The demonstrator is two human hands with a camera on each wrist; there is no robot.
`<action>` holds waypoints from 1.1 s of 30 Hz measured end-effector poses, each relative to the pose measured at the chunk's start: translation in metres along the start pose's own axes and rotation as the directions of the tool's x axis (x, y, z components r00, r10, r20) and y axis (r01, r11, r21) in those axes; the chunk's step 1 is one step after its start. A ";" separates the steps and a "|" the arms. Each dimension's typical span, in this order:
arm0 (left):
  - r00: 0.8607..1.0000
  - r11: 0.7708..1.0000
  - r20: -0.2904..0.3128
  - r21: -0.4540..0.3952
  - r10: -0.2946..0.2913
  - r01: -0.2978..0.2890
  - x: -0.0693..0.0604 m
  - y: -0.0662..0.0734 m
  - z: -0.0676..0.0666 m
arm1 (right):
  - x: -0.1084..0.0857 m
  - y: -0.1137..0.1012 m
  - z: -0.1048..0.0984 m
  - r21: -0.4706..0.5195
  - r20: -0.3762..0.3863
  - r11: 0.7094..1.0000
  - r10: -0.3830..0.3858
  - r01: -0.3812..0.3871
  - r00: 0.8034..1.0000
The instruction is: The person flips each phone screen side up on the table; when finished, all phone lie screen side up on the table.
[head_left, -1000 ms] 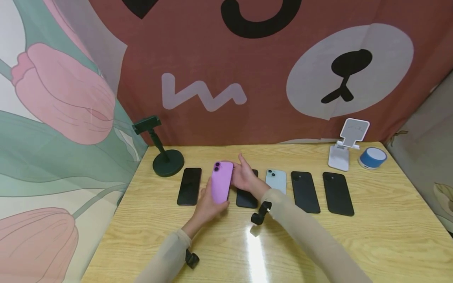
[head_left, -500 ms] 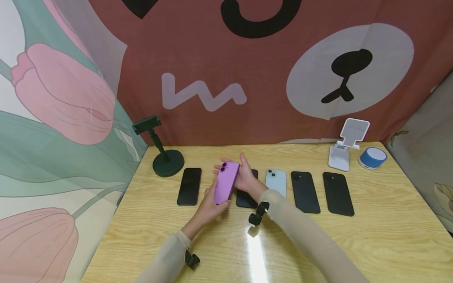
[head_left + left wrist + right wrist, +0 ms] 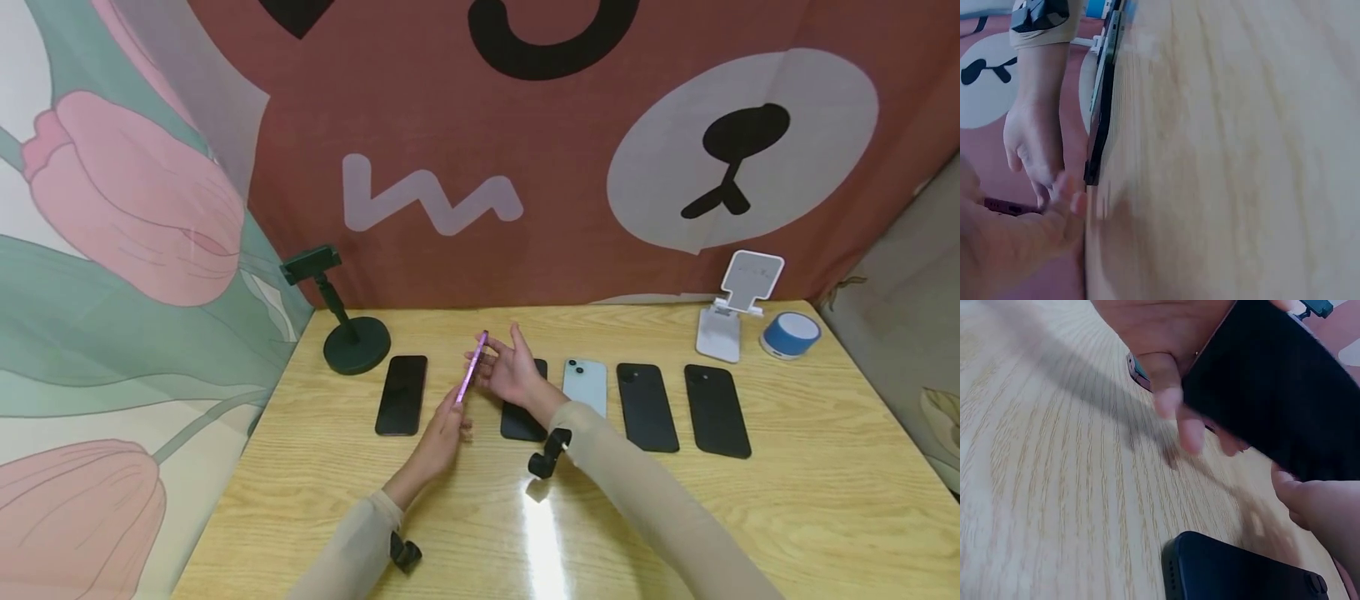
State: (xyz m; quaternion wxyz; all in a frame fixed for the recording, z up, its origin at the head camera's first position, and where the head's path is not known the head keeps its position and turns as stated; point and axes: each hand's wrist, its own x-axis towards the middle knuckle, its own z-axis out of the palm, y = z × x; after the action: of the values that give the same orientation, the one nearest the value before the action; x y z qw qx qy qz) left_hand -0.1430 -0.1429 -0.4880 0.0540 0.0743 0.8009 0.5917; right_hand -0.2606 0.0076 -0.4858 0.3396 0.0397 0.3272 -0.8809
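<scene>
Edge-on to the head view, the purple phone [image 3: 471, 369] is tilted above the table. My left hand [image 3: 438, 443] grips its lower end. My right hand [image 3: 517, 377] is beside the upper end, thumb raised and fingers extended; whether the fingertips touch the phone is unclear. The right wrist view shows the phone's dark screen [image 3: 1279, 387], with the left hand [image 3: 1163, 331] around one end and part of the right hand [image 3: 1332, 509] at the other. In the left wrist view the left hand [image 3: 1016, 247] partly hides the phone [image 3: 1010, 207].
On the wooden table [image 3: 480, 533] lie a black phone [image 3: 402, 396] to the left, a dark one [image 3: 522, 421] under the right hand, a light blue one [image 3: 585, 386] and two black ones [image 3: 648, 407] [image 3: 717, 410]. Behind stand a green holder [image 3: 357, 345], white stand [image 3: 718, 335] and blue-white cylinder [image 3: 791, 335].
The purple phone has turned from back facing the head camera to edge-on. My left hand has rotated with it, and the right hand's fingers now show beyond its edge.
</scene>
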 end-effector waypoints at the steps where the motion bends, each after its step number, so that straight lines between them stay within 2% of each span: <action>1: 1.000 0.996 0.007 -0.086 -0.011 0.012 0.000 -0.001 -0.001 | 0.000 0.000 -0.001 0.000 -0.004 1.000 0.003 -0.003 1.000; 3: 1.000 0.973 -0.002 -0.227 -0.030 0.029 0.001 -0.002 -0.003 | 0.000 -0.001 -0.003 0.001 -0.004 1.000 0.009 -0.009 1.000; 5: 0.998 0.937 -0.020 -0.346 -0.061 0.050 0.002 -0.005 -0.005 | -0.001 -0.001 -0.005 0.005 0.000 1.000 0.011 -0.011 1.000; 6: 0.997 0.922 -0.031 -0.383 -0.073 0.056 0.002 -0.006 -0.006 | -0.001 -0.001 -0.006 0.010 0.003 1.000 0.013 -0.013 1.000; 8: 0.994 0.908 -0.056 -0.414 -0.093 0.062 0.002 -0.009 -0.009 | -0.002 -0.002 -0.007 0.006 0.013 1.000 0.017 -0.017 1.000; 11: 0.992 0.902 -0.080 -0.429 -0.098 0.055 0.001 -0.014 -0.012 | -0.002 -0.003 -0.008 0.000 0.032 1.000 0.026 -0.026 0.999; 14: 0.994 0.902 -0.077 -0.431 -0.073 0.033 0.001 -0.017 -0.014 | -0.003 -0.003 -0.009 -0.007 0.042 0.999 0.033 -0.033 0.999; 16: 0.994 0.902 -0.072 -0.429 -0.077 0.039 0.002 -0.018 -0.015 | -0.004 -0.003 -0.010 -0.003 0.036 0.999 0.036 -0.036 0.999; 20: 0.990 0.903 -0.072 -0.422 -0.124 0.083 0.003 -0.016 -0.015 | -0.005 -0.003 -0.014 0.006 0.034 0.999 0.043 -0.043 0.999; 27: 0.974 0.888 -0.075 -0.431 -0.213 0.161 0.007 -0.015 -0.013 | -0.007 -0.009 -0.018 -0.014 0.044 0.999 0.041 -0.040 0.998; 33: 0.958 0.894 -0.083 -0.388 -0.276 0.223 0.008 -0.014 -0.010 | -0.011 -0.011 -0.017 -0.041 0.045 0.998 0.046 -0.044 0.998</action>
State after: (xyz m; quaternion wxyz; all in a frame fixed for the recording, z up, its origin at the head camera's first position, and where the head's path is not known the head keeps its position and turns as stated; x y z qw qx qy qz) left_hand -0.1534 -0.1545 -0.4981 0.0880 -0.0815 0.6778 0.7254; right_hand -0.2623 0.0304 -0.4900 0.3674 0.0201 0.3358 -0.8671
